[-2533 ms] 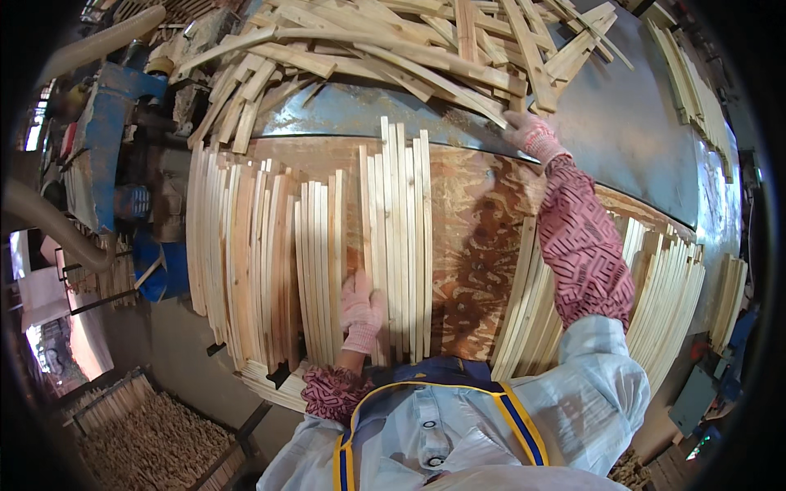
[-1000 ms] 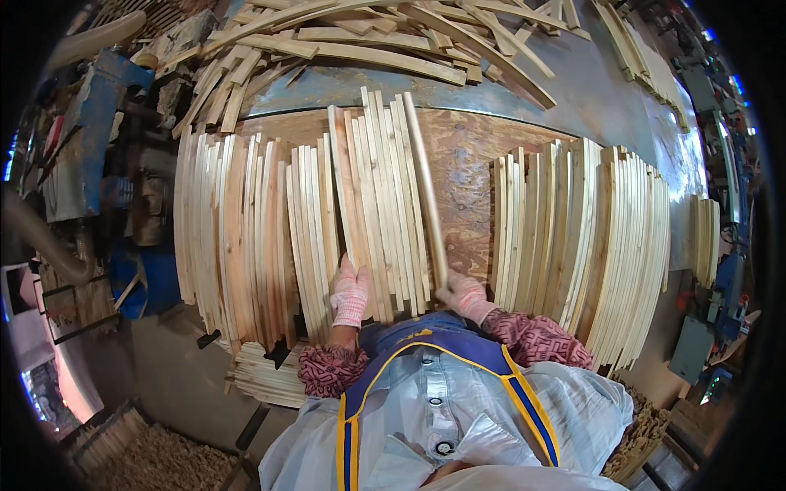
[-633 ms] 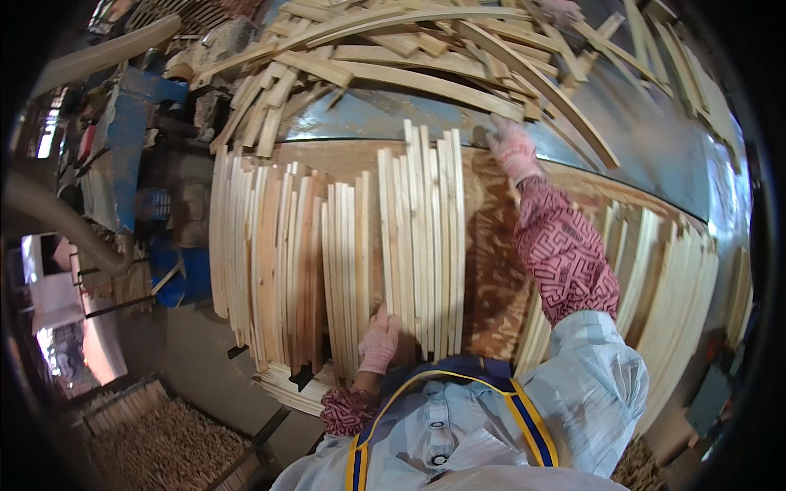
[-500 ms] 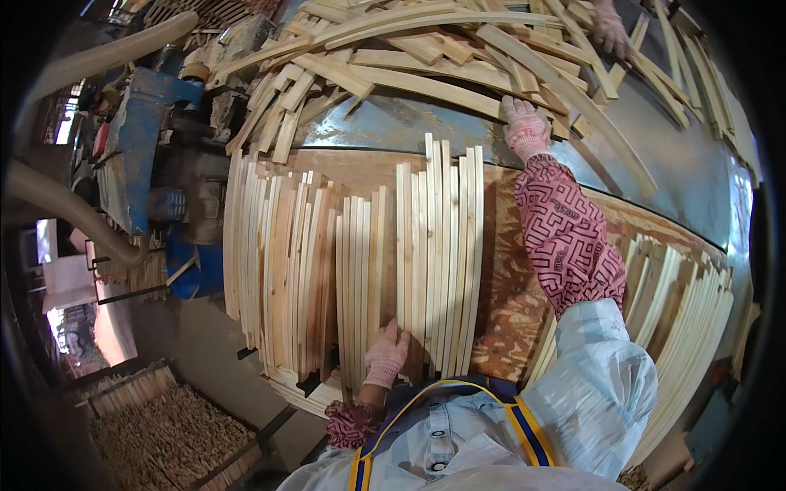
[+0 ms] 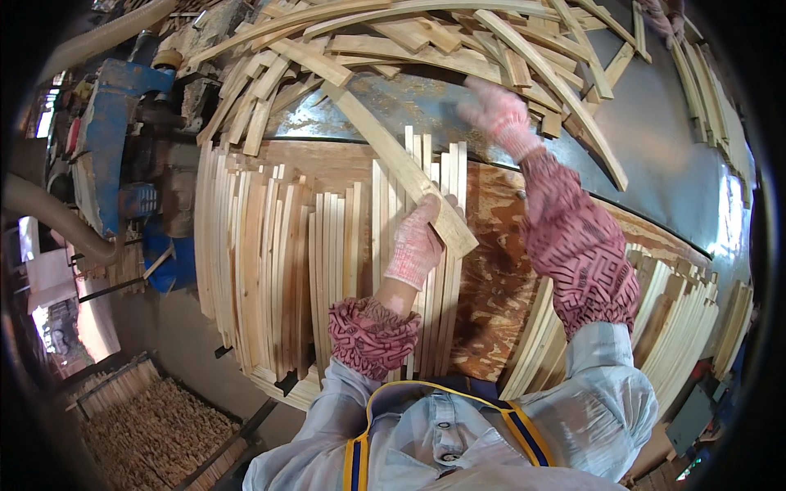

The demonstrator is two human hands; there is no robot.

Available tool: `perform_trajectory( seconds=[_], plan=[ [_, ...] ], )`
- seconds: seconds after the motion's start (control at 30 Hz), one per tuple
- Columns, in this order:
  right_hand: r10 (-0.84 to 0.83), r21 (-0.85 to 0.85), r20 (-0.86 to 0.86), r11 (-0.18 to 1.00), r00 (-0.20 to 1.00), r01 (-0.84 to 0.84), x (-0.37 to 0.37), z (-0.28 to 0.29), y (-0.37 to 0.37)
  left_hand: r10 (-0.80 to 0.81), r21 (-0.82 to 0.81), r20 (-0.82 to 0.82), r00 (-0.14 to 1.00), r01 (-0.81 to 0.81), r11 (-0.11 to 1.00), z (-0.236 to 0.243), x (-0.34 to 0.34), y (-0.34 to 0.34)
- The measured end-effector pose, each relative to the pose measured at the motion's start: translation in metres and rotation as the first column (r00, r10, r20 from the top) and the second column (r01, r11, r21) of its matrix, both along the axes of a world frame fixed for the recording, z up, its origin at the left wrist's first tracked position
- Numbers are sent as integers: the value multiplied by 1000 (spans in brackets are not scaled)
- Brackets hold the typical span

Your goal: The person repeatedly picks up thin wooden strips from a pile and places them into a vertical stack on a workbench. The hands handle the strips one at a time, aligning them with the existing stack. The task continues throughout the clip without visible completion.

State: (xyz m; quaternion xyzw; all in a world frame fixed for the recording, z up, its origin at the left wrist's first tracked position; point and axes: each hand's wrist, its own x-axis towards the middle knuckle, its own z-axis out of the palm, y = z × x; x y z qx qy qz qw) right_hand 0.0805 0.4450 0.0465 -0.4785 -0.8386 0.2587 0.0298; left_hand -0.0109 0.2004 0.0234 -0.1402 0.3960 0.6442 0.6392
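The left hand point(image 5: 416, 244) pinches a slat point(image 5: 394, 154) (the blurred right hand point(image 5: 501, 119) looks spread), likely for placing, which calls for straightening it.

no lettering, label, number or sign legible, dark angular maze-like print on the pink right sleeve cover point(image 5: 583, 260) and left sleeve cover point(image 5: 374, 335), any characters within it blurred, small green glow point(image 5: 689, 467) near lower right rim, too tiny to make out
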Motion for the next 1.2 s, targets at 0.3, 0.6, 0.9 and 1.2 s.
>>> perform_trajectory(
  seconds=[0.3,0.6,0.9,1.2],
  plan=[
    [-125,288,530,957,839,-39,-13,-35,84,-56,557,283,958,-116,823,19,-54,-63],
    [-94,-244,-2,965,996,91,86,39,-53,-132,-93,-480,868,99,991,12,-63,-184],
    [-613,-453,-121,734,781,506,142,-70,-361,-657,-577,-675,334,315,753,-36,-15,-276],
    [-153,-327,383,900,911,288,138,-25,-343,-850,-844,-495,-178,330,422,-51,10,-281]
  ],
)
